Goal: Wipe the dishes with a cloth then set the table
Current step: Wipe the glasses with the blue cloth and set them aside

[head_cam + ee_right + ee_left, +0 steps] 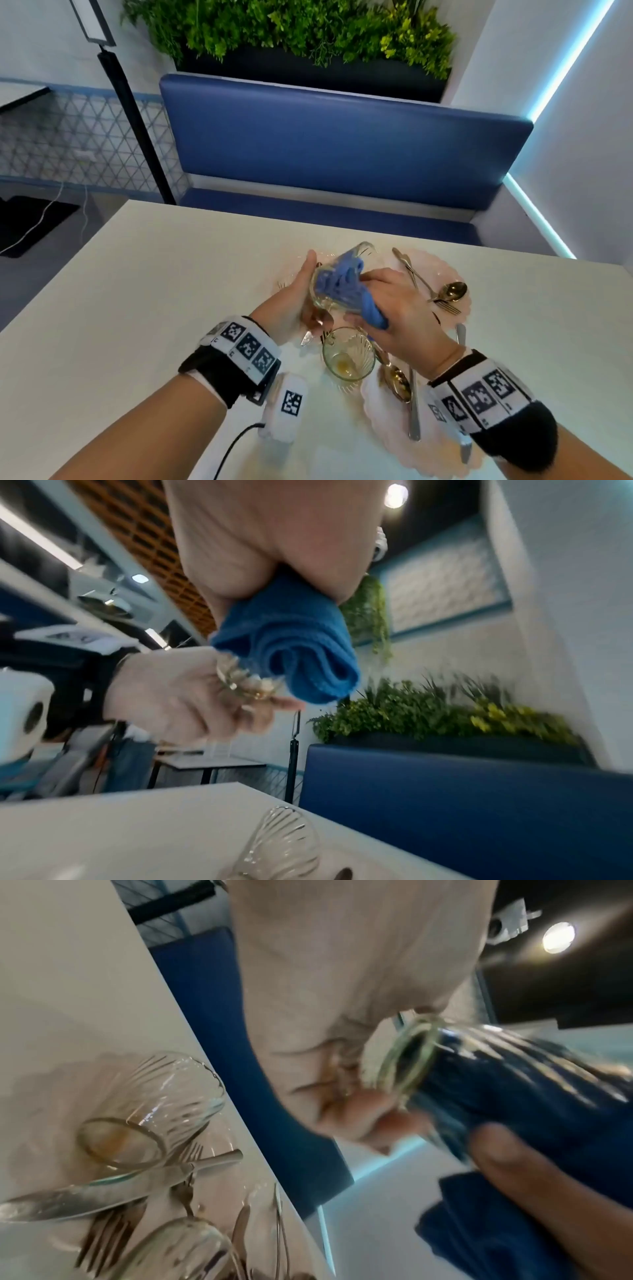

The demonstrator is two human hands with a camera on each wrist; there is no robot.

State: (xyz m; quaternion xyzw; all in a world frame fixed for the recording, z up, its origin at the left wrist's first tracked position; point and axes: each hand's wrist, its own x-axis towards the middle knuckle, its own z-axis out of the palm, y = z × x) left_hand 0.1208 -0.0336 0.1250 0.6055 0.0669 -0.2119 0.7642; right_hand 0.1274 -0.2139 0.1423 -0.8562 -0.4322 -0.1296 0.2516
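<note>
My left hand (296, 298) grips a ribbed clear glass (323, 294), held tilted above the table. Its base ring (411, 1056) lies against my left palm. A blue cloth (342, 281) is stuffed inside the glass, and my right hand (397, 308) grips the cloth's rolled tail (301, 653). Just below the hands a second ribbed glass (347, 354) stands upright with yellowish residue in its bottom. Two pale pink scalloped plates lie on the table, one far (445, 270) and one near (383, 428). My fingertips are hidden behind the glass and cloth.
A gold spoon (452, 291), a fork and a knife lie on the far plate. More cutlery (412, 404) lies across the near plate. Another glass (281, 840) stands near the hands. The white table (154, 291) has a blue bench (342, 144) behind it.
</note>
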